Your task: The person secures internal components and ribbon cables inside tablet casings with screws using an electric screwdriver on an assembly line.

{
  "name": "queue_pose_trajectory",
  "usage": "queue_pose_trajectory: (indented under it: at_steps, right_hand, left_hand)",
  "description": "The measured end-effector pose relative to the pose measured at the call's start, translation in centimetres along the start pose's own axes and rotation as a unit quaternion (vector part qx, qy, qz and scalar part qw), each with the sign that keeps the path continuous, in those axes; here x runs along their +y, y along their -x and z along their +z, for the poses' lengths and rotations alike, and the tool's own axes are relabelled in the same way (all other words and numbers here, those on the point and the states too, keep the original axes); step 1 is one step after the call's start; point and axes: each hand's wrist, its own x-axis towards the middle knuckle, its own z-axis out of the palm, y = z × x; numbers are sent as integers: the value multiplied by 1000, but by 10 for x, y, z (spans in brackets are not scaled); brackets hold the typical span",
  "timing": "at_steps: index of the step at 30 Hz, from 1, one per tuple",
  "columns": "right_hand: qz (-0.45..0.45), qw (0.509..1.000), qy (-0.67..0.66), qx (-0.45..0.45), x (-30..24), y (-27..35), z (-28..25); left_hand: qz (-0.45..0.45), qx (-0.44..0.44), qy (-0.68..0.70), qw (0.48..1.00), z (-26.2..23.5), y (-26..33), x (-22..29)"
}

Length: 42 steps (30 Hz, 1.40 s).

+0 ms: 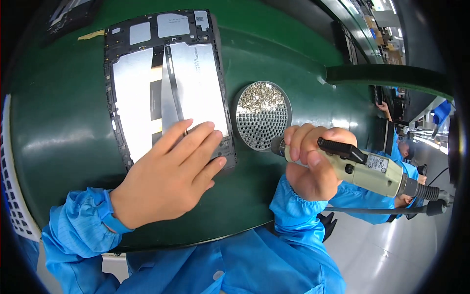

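A tablet-like device frame (198, 93), black-edged with silvery plates and a dark strip down its middle, lies on the green table. My left hand (169, 176) rests over its near end, palm down and fingers stretched out, hiding part of that end. To the right of the device sits a round grey dish (257, 128) with rows of small holes and a heap of tiny screws (262, 98) at its far side. My right hand (316, 157) is closed around a pale green electric screwdriver (379, 174). Its front end points left at the dish's near right edge; the bit is hidden or too small to see.
Another dark device (68, 17) lies at the far left. A white slotted rack or basket (17, 196) borders the left side. A green bar (387, 74) juts in at the right. The screwdriver's cable (433, 193) runs right, near a co-worker's blue sleeve (360, 198).
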Motion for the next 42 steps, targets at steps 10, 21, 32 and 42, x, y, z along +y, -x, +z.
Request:
queue_pose_trajectory:
  at_steps: [10,21,32,42]
  right_hand:
    - [7,1000,27,-14,4,-4,-9]
    - [16,999,33,-7,6,-2,-8]
    - [9,998,58,-28,4,-3,-9]
    - [19,994,50,-96,-31,11,24]
  left_hand:
    - [6,14,-21,1000,11,0,7]
    - [-7,8,-12,1000,7,1,8]
    - [5,6,12,1000,5,-2,-2]
    - [3,36,3,999,9,1,-1]
